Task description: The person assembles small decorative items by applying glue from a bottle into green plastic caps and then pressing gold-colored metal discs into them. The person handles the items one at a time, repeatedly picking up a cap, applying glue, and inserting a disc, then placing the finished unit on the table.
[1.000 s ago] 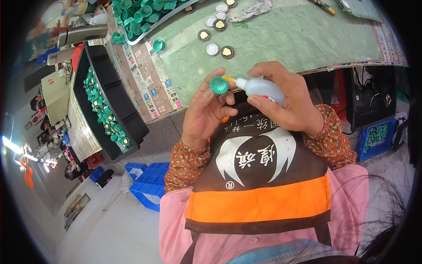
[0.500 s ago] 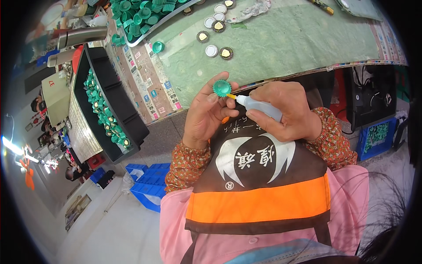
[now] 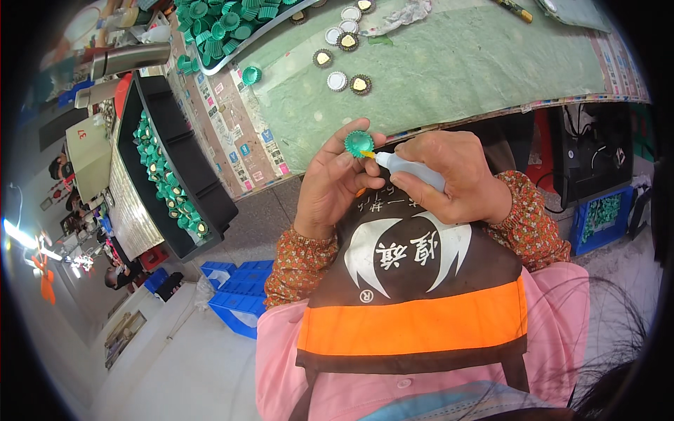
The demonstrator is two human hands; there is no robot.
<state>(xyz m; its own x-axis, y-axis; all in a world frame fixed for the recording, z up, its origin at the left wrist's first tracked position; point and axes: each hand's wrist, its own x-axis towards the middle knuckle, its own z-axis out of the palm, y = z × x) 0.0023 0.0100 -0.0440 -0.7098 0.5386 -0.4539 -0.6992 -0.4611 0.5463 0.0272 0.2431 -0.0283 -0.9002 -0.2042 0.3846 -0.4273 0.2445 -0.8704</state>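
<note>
**Bright and crowded around the green-covered worktable (image 3: 463, 70)**

Curves across the top, edged at left and right with printed paper (image 3: 228, 140). Gives way below to a floor (image 3: 175, 365), grey and seamed near the table's left edge, pale farther out. Carries blue plastic crates (image 3: 249, 281) there. Holds a black boxy unit (image 3: 602, 172) with cables below the table at right. Recedes at far left into a deep, cluttered room, lit by a glaring white tube lamp (image 3: 20, 231) and smaller bright lights (image 3: 82, 261). Includes a pale grey expanse (image 3: 77, 302), wall or ceiling, impossible to tell which
</note>
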